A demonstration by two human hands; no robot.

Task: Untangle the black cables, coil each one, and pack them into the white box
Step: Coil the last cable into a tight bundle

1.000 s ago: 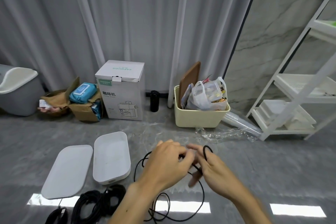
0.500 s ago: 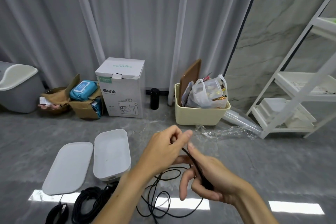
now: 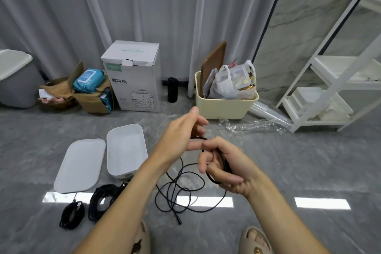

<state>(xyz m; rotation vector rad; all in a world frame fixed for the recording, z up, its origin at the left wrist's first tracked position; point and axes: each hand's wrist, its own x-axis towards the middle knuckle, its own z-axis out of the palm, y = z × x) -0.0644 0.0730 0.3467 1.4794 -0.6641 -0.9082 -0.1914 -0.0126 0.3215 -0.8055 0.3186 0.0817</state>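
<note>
A thin black cable (image 3: 181, 194) hangs in loose loops down to the grey floor. My right hand (image 3: 224, 167) grips a small coil of it (image 3: 223, 164) in the palm. My left hand (image 3: 181, 136) pinches the same cable just above and to the left, its fingers touching the right hand's. The open white box (image 3: 125, 148) lies on the floor to the left, with its lid (image 3: 81, 164) beside it. Two coiled black cables (image 3: 72, 214) (image 3: 103, 198) lie in front of the box.
Against the curtain stand a white carton (image 3: 134, 76), a cream bin (image 3: 224, 103) with bags, a black bottle (image 3: 172, 89) and a brown cardboard box (image 3: 92, 99). A white shelf rack (image 3: 334, 80) stands at the right. My sandalled feet (image 3: 255, 241) show at the bottom.
My left hand rose and drew the cable up and around, then came back against my right hand. The right hand turned palm-up and now holds several turns of cable.
</note>
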